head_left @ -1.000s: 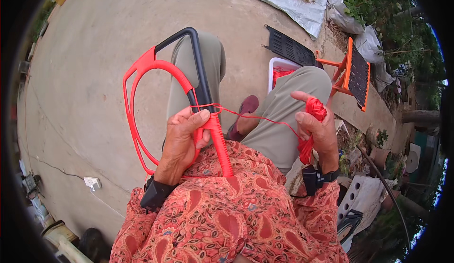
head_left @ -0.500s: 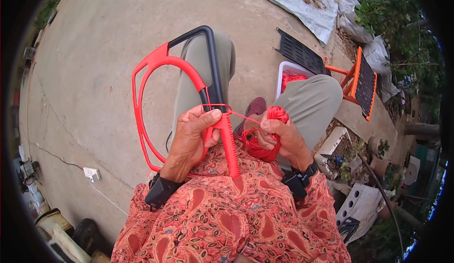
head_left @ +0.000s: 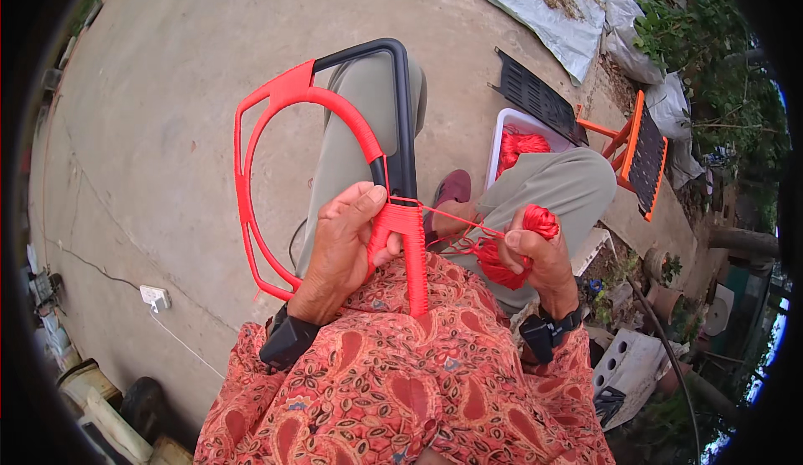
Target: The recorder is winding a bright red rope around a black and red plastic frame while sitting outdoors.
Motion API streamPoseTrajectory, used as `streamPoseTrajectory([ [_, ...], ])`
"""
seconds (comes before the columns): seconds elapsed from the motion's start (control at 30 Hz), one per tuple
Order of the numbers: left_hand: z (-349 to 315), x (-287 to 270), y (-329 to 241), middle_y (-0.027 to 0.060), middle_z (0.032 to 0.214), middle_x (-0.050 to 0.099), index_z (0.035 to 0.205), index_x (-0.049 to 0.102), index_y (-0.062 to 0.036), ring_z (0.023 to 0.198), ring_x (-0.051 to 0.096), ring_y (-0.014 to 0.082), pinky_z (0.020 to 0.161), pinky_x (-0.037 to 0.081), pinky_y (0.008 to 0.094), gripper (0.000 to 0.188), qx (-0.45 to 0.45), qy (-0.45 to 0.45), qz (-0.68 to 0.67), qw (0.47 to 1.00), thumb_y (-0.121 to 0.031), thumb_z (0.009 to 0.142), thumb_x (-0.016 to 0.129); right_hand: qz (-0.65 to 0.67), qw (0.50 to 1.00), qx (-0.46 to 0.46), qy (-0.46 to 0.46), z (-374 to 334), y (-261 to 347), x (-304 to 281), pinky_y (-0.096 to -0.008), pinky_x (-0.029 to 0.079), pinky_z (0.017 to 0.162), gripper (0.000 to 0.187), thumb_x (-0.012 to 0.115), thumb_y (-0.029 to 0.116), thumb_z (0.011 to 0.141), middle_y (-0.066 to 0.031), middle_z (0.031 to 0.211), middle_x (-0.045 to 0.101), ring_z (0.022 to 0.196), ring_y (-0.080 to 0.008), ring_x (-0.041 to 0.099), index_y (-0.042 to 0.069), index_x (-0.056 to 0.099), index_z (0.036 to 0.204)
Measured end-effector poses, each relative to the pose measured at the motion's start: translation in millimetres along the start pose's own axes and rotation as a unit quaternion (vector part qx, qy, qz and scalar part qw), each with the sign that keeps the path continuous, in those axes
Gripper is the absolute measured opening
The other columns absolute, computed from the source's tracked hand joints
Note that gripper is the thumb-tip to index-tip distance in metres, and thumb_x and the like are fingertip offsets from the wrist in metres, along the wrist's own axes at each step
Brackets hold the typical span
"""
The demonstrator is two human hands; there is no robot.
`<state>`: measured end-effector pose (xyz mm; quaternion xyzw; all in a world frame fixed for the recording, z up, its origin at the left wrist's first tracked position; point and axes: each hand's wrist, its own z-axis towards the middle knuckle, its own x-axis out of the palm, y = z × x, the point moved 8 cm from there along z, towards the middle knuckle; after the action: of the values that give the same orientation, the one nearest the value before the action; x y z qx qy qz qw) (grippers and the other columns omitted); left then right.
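Note:
Across my lap lies a black tubular frame [head_left: 405, 122] with a ring joined to it, much of it wound tightly with red cord [head_left: 416, 264]. My left hand [head_left: 347, 232] grips the frame where ring and outer tube meet, thumb pressed on top beside the upper end of the winding. Bare black tube shows above that thumb. My right hand [head_left: 535, 252] is closed around a bundle of red cord [head_left: 504, 264], off to the right of the frame. One strand [head_left: 460, 217] runs taut from the winding to this hand, and loose loops hang beside the bundle.
A white tub [head_left: 499, 130] holding more red cord [head_left: 523, 145] stands beyond my right knee. Near it are a black slotted panel [head_left: 535, 97] and an orange-framed step [head_left: 640, 155]. A white power socket [head_left: 155, 298] with cables lies on the concrete at left. Hollow blocks [head_left: 627, 373] sit at right.
My right hand has moved right with the bundle, drawing the strand out longer and straighter. The loop over the tube now lies close against the winding. My left hand keeps its grip.

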<state>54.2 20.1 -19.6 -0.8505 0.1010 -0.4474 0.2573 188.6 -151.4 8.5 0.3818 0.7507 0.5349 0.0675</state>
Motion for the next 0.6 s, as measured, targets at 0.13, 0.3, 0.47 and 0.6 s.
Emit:
streamPoseTrajectory([
  [0.13,-2.6,1.6,1.6,0.0165,0.074,0.064,0.087,0.054,-0.0005,0.05,0.059,0.0204,0.041,0.044,0.0271,0.021,0.002,0.032,0.03,0.999,-0.02,0.096,0.052,-0.046,0.997,0.01,-0.056,8.7,-3.7,-19.7,-0.0231,0.032,0.043,0.017,0.065,0.016,0.082,0.001,0.053,0.049,0.044,-0.0067,0.041,0.003,0.058,0.074],
  [0.3,-2.6,-0.5,0.8,0.0184,0.072,0.063,0.086,0.054,0.0028,0.051,0.06,0.0218,0.044,0.048,0.0287,0.024,-0.008,0.015,0.068,0.998,-0.019,0.096,0.051,-0.179,0.976,-0.054,-0.115,30.3,17.3,2.4,-0.02,0.034,0.044,0.029,0.07,0.028,0.087,0.0041,0.06,0.052,0.049,-0.0033,0.043,0.001,0.066,0.098],
  [0.47,-2.9,-1.4,0.8,0.0184,0.072,0.063,0.087,0.054,0.0034,0.051,0.06,0.0217,0.044,0.049,0.0284,0.026,-0.009,0.004,0.053,0.999,-0.02,0.096,0.051,-0.087,0.995,0.02,0.038,40.4,1.3,57.7,-0.0201,0.034,0.044,0.03,0.069,0.03,0.089,0.0033,0.06,0.053,0.049,-0.0038,0.046,0.001,0.067,0.097],
  [0.6,-2.3,-1.3,0.2,0.0185,0.072,0.063,0.087,0.054,0.0034,0.051,0.06,0.0215,0.044,0.049,0.0276,0.026,-0.009,-0.001,0.058,0.998,-0.02,0.097,0.051,-0.146,0.988,-0.001,0.039,44.6,2.8,65.9,-0.0203,0.035,0.044,0.03,0.068,0.032,0.089,0.0018,0.059,0.052,0.048,-0.0045,0.046,0.003,0.064,0.084],
])
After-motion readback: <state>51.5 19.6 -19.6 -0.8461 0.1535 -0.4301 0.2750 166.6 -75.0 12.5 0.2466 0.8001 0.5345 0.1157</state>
